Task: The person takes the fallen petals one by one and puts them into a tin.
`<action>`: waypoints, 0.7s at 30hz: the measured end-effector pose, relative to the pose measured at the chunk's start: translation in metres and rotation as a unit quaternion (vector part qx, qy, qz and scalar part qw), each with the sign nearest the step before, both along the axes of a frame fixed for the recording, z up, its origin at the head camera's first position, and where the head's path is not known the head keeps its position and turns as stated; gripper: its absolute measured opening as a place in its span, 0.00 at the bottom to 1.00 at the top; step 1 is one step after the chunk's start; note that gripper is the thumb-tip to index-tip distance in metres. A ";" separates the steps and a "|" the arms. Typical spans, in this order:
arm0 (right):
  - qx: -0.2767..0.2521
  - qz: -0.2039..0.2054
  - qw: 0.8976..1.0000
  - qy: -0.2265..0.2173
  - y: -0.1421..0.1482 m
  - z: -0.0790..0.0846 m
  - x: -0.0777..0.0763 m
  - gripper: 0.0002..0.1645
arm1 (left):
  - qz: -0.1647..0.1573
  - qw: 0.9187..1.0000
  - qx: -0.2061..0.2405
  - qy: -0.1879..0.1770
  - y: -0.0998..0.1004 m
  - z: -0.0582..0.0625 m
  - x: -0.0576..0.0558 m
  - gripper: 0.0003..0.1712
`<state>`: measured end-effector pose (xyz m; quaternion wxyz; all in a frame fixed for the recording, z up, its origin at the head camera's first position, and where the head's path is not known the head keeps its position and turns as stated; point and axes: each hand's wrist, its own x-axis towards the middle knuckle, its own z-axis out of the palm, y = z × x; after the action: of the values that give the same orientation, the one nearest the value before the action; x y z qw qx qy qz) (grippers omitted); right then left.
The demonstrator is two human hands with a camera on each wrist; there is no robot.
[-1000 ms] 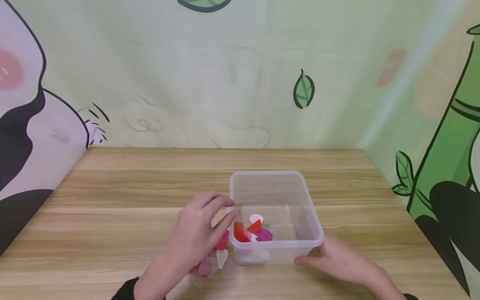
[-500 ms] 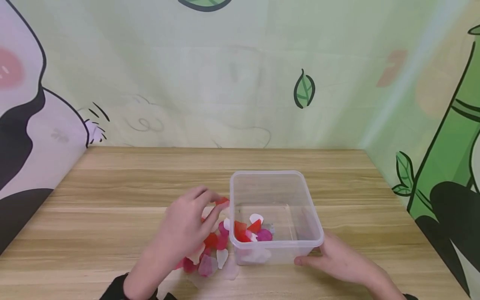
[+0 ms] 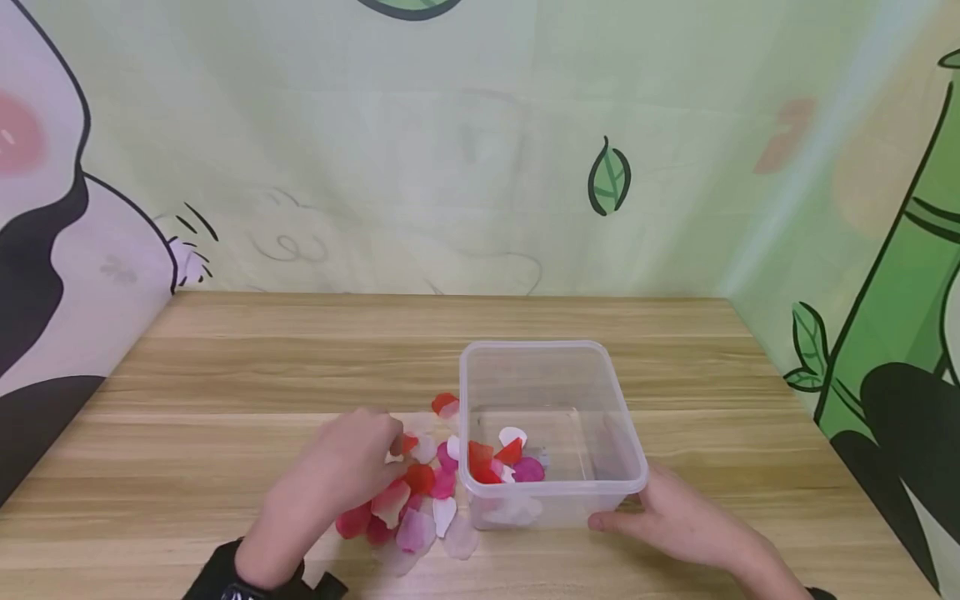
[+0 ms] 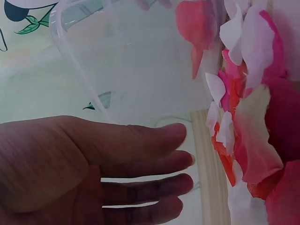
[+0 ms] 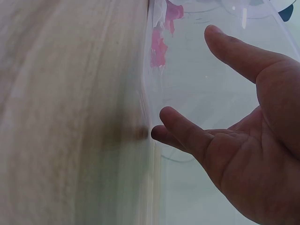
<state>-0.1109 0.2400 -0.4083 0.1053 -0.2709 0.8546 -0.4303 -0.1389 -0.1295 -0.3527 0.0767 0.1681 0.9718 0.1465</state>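
A painted backdrop [image 3: 315, 167] rises behind the wooden desk [image 3: 300, 354], where a clear plastic box [image 3: 555, 487] stands upright and lidless; being so light, it could probably slide or tip if pushed unevenly. It holds a few red, white and magenta pieces gathered in its near left part, most of its floor bare. The right hand [image 3: 671, 517] steadies the box's right side, fingers spread and thumb at the near lower corner. The left hand [image 3: 337, 467] hovers at the loose petals [image 3: 420, 479], its fingers extended, with nothing seen between them. That pile lies on the desk, just left of the box; overlapping thin petals could cling together, or slip from a loose pinch. One red petal [image 3: 444, 403] lies farther back beside the left wall, where it could easily be missed.
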 end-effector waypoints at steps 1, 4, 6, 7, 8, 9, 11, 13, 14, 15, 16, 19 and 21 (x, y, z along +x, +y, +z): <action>0.000 0.000 1.000 0.000 0.000 0.000 0.000 0.41 | 0.003 1.000 -0.006 -0.012 -0.001 -0.001 0.000 0.09; 0.003 -0.001 1.000 0.002 0.000 0.000 0.000 0.40 | 0.009 0.999 -0.019 -0.032 -0.002 -0.003 -0.001 0.10; 0.004 -0.002 1.000 0.004 0.000 0.000 0.000 0.40 | 0.009 0.999 -0.027 -0.037 -0.003 -0.004 -0.002 0.10; 0.004 -0.001 1.000 0.004 0.000 0.000 0.000 0.39 | 0.011 0.999 -0.028 -0.043 -0.004 -0.005 -0.002 0.10; 0.005 -0.001 1.000 0.005 0.000 0.000 0.000 0.38 | 0.010 0.998 -0.032 -0.046 -0.004 -0.006 -0.002 0.10; 0.005 -0.001 1.000 0.005 0.000 0.000 0.000 0.38 | 0.010 0.998 -0.034 -0.050 -0.004 -0.006 -0.002 0.10; 0.006 -0.002 1.000 0.004 0.000 0.001 0.000 0.38 | 0.012 0.997 -0.038 -0.060 -0.005 -0.008 -0.002 0.12; 0.008 -0.002 1.000 0.005 0.000 0.001 0.000 0.38 | 0.011 0.997 -0.041 -0.065 -0.005 -0.010 -0.003 0.13; 0.009 -0.002 1.000 0.006 0.000 0.001 0.000 0.38 | 0.011 0.997 -0.043 -0.068 -0.005 -0.011 -0.003 0.14; 0.009 -0.002 1.000 0.006 0.000 0.001 0.000 0.37 | 0.013 0.996 -0.043 -0.075 -0.006 -0.012 -0.004 0.14; 0.009 -0.002 1.000 0.007 0.000 0.000 0.000 0.37 | 0.013 0.996 -0.044 -0.077 -0.006 -0.013 -0.004 0.14; 0.009 -0.001 1.000 0.012 0.000 0.000 0.000 0.36 | 0.014 0.996 -0.046 -0.081 -0.005 -0.016 -0.004 0.14; 0.008 0.000 1.000 0.013 0.000 -0.001 0.000 0.36 | 0.016 0.995 -0.046 -0.083 -0.005 -0.018 -0.005 0.13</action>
<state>-0.1107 0.2402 -0.4091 0.0967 -0.2755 0.8594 -0.4198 -0.1438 -0.1349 -0.3704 0.1620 0.1363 0.9704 0.1162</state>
